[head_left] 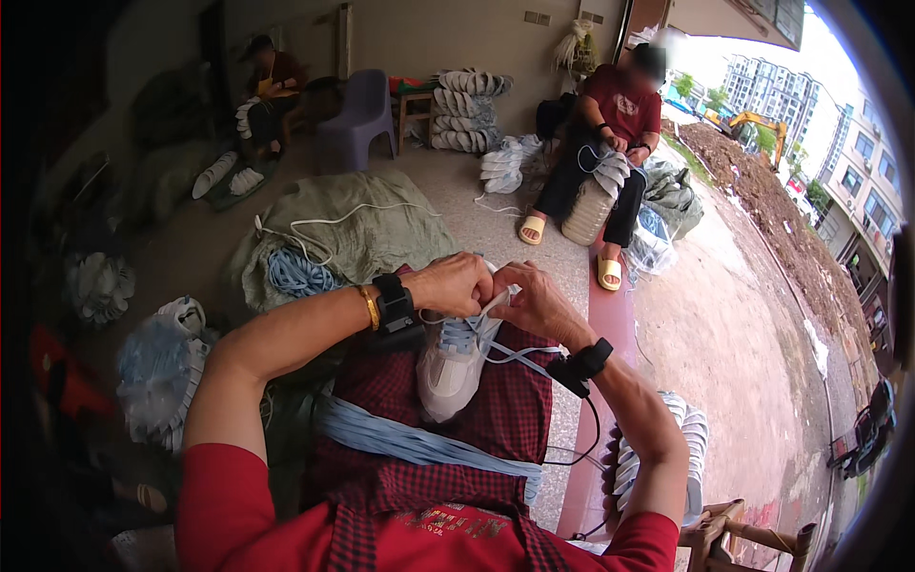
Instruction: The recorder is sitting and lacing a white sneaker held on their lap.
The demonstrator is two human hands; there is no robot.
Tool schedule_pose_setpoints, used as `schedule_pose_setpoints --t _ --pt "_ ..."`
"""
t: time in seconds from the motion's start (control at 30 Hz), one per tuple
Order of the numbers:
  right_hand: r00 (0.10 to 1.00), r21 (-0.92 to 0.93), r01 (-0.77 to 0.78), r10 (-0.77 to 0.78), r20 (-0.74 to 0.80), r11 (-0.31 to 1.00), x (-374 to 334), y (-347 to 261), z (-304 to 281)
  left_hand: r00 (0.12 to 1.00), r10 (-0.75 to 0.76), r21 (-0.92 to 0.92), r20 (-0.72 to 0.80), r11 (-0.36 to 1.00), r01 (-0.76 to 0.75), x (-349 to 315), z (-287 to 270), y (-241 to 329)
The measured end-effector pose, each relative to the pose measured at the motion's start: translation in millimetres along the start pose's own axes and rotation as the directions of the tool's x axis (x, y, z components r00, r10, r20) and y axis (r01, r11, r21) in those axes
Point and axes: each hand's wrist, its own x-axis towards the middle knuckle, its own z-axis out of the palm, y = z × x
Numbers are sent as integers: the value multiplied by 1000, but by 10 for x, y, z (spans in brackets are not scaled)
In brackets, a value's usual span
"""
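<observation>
A white and pale grey sneaker (448,370) rests on my lap, toe toward me, with light blue laces (459,336) across its front. At the shoe's upper end, my left hand (456,284) is closed, its fingers curled; its fingertips and what they grip are hidden. Touching it, my right hand (536,303) pinches a pale lace by the shoe opening. A loose blue lace hangs to the right of the shoe. Across my red checked apron (519,391) lies a bundle of light blue shoelaces (419,443).
A large green sack (357,224) with blue laces (300,272) lies ahead. Bagged shoe parts (157,367) stand left, stacked shoes (691,429) right. A co-worker (620,124) sits ahead holding shoe parts; another person (272,86) sits far left near a purple chair (362,114).
</observation>
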Motion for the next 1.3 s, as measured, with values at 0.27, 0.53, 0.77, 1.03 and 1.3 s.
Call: schedule_pose_setpoints --t 0.27,0.53,0.77,1.03,1.3 --pt "998 119 -22 29 -60 993 -69 109 85 960 168 279 -226 955 -101 -82 -89 -104" --pt "959 327 7 86 -271 945 -134 -383 -176 842 -132 244 -522 923 296 -843 -1305 -759" --pt "701 268 388 -93 -707 882 -712 -1653 -300 674 -436 156 -597 760 630 -1430 -1163 -1277" --pt "742 253 94 102 -663 963 -941 -1708 -466 889 -61 46 -453 995 92 -624 -225 -492" --pt "722 276 -153 298 -624 949 -1272 -1831 -454 908 11 -37 -419 999 -29 -455 -12 -402"
